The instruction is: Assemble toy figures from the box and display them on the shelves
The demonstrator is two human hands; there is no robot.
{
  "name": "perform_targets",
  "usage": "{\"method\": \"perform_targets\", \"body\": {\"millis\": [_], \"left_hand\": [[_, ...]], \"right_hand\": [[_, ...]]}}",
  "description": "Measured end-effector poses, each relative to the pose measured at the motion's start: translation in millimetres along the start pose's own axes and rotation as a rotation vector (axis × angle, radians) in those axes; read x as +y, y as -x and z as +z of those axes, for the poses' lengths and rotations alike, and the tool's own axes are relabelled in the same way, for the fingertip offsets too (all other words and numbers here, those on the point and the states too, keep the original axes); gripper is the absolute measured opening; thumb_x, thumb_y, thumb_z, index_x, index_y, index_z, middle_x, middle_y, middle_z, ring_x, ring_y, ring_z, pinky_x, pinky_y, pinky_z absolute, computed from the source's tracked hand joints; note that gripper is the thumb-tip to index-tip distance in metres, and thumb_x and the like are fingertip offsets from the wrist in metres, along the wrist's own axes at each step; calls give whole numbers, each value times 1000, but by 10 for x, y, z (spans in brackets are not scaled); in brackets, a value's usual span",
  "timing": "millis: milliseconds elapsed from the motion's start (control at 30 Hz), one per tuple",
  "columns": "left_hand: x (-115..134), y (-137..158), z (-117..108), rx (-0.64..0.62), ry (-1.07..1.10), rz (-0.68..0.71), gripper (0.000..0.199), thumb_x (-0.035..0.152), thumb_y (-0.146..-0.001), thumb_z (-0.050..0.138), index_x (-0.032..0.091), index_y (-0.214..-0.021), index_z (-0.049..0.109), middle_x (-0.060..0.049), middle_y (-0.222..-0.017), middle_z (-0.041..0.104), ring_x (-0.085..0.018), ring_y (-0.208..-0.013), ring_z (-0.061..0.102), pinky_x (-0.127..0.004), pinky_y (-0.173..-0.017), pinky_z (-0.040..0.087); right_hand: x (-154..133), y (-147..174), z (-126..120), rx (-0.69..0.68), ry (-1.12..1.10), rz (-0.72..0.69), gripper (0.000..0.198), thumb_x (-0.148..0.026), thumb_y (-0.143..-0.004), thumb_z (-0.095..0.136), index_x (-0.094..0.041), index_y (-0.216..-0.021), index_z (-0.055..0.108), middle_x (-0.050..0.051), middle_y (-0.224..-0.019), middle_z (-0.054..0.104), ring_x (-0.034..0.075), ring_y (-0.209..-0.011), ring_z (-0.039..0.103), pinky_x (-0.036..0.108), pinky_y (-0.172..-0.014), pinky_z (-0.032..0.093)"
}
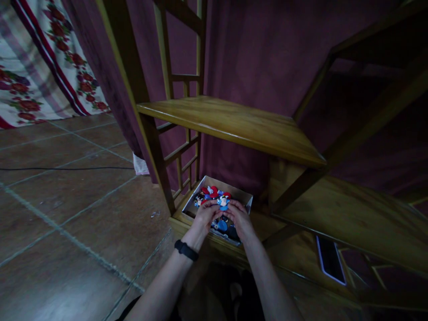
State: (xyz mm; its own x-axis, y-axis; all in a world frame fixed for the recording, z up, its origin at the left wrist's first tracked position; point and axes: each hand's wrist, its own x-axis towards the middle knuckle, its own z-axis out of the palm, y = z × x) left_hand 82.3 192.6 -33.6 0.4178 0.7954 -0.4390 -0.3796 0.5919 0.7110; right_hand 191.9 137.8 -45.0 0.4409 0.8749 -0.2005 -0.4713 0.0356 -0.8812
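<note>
Between my two hands is a small blue and light-coloured toy figure (223,203), held just above an open box. My left hand (207,213), with a dark band on the wrist, pinches the figure's left side. On its right side, the fingers of my right hand (239,215) are closed on it too. Below lies a shallow white cardboard box (239,192) with several small red, blue and dark toy figures in it. My hands and wrists hide part of its contents.
The box stands on the bottom board of a wooden shelf unit. A higher wooden shelf (227,122) juts out above it, and a slatted side frame (182,156) rises at left. A phone (331,259) lies at right. A black cable (67,169) crosses the tiled floor.
</note>
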Motion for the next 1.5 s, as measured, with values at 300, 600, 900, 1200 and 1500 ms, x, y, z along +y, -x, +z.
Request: {"method": "perform_targets", "body": {"millis": [300,600,900,1200,1500], "left_hand": [[-46,-47,-31,15,-34,159,27,4,-58,69,12,-82,60,-3,-66,64,-11,-59,60,-22,-59,49],[9,-51,49,-35,-248,551,16,12,-56,68,13,-71,62,-2,-67,66,-12,-62,58,-23,-63,45],[-46,-88,33,-40,-374,542,14,10,-60,65,15,-74,65,-3,-74,67,-12,-67,59,-23,-68,45],[-84,-94,9,-36,-386,408,17,19,-61,69,14,-76,70,-3,-73,69,-14,-64,59,-24,-65,46],[-49,-73,-3,-66,-423,396,17,14,-59,70,15,-76,71,-3,-74,68,-14,-67,59,-24,-69,45]], "right_hand": [[-3,-34,-58,14,54,16,25,-29,-60,69,-20,-83,63,1,-86,66,16,-79,62,30,-74,50],[-130,-7,15,-8,-187,148,15,-29,-69,62,-17,-77,62,4,-78,68,16,-75,65,31,-76,52],[-46,-4,1,68,-78,47,25,-28,-58,72,-19,-80,63,0,-81,67,16,-75,63,32,-76,51],[-23,3,88,58,192,-29,28,-33,-56,71,-18,-80,67,-1,-74,64,13,-64,59,26,-60,51],[-8,-12,80,144,136,22,30,-29,-52,74,-16,-78,66,-1,-67,64,12,-60,60,25,-58,51]]}}
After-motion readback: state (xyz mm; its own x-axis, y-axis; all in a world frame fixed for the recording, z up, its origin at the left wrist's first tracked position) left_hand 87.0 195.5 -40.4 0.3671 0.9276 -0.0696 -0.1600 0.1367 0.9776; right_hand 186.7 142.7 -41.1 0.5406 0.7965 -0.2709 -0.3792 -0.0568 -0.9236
